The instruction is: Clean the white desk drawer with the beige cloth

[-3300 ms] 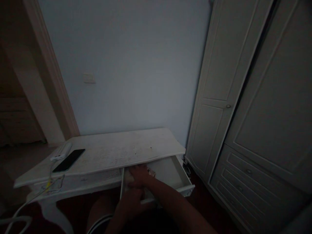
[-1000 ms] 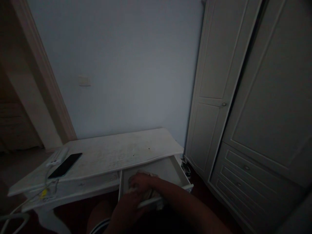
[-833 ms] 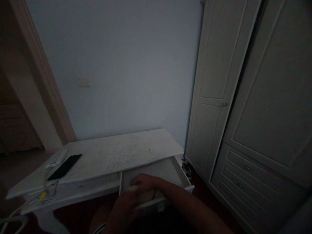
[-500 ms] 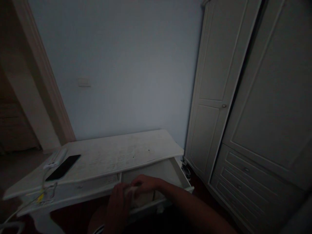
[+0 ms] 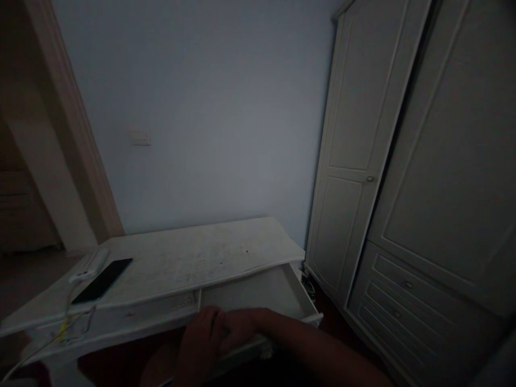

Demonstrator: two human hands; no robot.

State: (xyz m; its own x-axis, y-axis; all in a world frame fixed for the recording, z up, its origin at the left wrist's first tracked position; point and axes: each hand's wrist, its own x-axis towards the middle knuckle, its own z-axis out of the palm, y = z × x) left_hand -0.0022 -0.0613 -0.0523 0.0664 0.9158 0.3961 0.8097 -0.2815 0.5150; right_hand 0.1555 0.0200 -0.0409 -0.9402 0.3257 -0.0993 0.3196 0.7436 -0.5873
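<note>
My left hand [image 5: 201,336] and my right hand [image 5: 237,329] are pressed together, fingers curled, over the front of a pulled-out white drawer [image 5: 258,293]. Whatever lies between them is hidden by the fingers. The right forearm crosses above the drawer's front edge, coming in from the lower right. Above the drawer runs the scuffed white desk top [image 5: 193,247]. The picture is dark, so finger detail is faint.
On the desk's left lie a black phone [image 5: 102,280] and a white power strip [image 5: 89,265]. A cable with a yellow tag [image 5: 61,329] hangs at the desk's left front. A white wardrobe [image 5: 346,209] stands to the right; a wall switch [image 5: 140,137] is behind.
A pale, soft-looking thing showed between my hands before; now they cover it or it is out of sight. The hands have closed in together. The drawer stays pulled out.
</note>
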